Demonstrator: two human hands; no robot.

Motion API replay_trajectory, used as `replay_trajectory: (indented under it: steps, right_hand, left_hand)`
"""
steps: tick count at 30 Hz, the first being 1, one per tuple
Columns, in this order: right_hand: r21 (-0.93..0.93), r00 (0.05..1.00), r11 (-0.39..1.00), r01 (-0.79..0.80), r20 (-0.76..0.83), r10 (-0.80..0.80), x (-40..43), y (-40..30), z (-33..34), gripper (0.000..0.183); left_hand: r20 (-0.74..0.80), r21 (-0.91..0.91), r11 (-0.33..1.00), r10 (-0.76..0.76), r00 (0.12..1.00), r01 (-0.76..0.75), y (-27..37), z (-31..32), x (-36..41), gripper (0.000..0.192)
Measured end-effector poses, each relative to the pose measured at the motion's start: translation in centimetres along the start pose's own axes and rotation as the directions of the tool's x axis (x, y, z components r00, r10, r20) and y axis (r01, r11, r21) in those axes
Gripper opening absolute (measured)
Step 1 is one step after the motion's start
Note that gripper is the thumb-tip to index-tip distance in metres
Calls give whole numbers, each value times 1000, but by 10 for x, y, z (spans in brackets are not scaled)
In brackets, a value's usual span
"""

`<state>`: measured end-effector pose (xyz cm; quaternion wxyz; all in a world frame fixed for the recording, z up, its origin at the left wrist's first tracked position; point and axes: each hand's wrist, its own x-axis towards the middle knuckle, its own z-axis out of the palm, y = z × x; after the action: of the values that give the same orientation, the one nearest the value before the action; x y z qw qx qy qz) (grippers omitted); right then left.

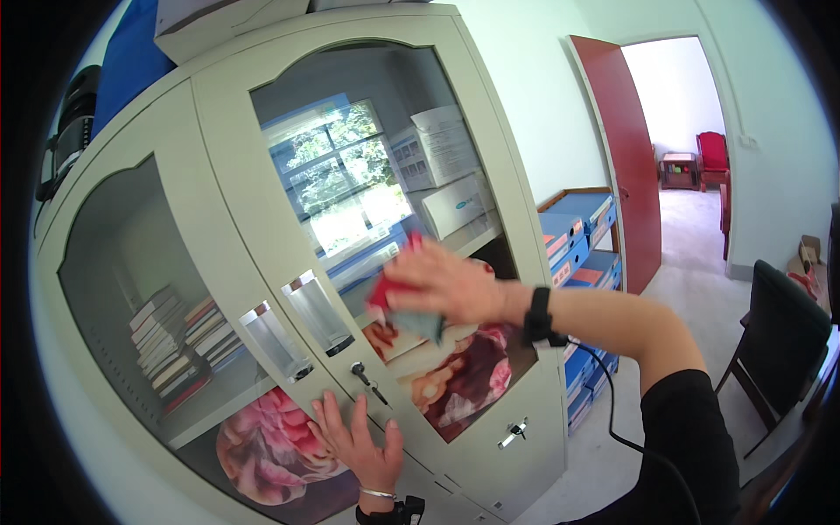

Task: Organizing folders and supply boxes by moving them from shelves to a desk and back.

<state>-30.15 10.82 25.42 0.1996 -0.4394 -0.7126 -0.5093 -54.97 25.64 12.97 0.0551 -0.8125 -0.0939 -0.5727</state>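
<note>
My right hand [446, 279], blurred, holds a red and grey-green cloth [420, 323] over the right glass door pane [367, 72] of a cream filing cabinet. The palm hides part of the cloth. With fingers spread, my left hand [364, 440] rests on the cabinet door frame, just under a lock with a key [371, 384]. Two clear door handles with chrome ends, the left one [275, 341] and the right one [319, 313], sit above it. Behind the glass are boxes [459, 205], stacked books [157, 341] and flower-patterned items [279, 446]. A window is reflected in the right pane.
Blue file boxes [567, 252] fill a rack right of the cabinet. Beyond it, a red door [623, 164] stands ajar. A dark chair [777, 341] is at the right. A cable [613, 413] hangs from my right wrist. Boxes [230, 26] lie on top of the cabinet.
</note>
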Motion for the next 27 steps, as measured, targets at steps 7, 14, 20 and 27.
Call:
replay_trajectory:
  steps: [7, 14, 20, 27]
  right_hand:
    - [-89, 917, 959, 268, 329, -225, -40, 4, -17, 57]
    - [-419, 996, 906, -61, -81, 29, 44, 105, -70, 60]
    - [-581, 946, 780, -232, -320, 43, 105, 166, -106, 68]
    - [-287, 884, 880, -380, -394, 253, 84, 195, -129, 57]
  left_hand:
    - [-28, 47, 999, 7, 1000, -6, -4, 22, -2, 39]
    - [3, 161, 985, 66, 998, -66, -13, 25, -11, 33]
    - [-5, 181, 977, 120, 993, -117, -16, 29, -17, 33]
    - [-16, 214, 969, 132, 991, -125, -18, 31, -19, 30]
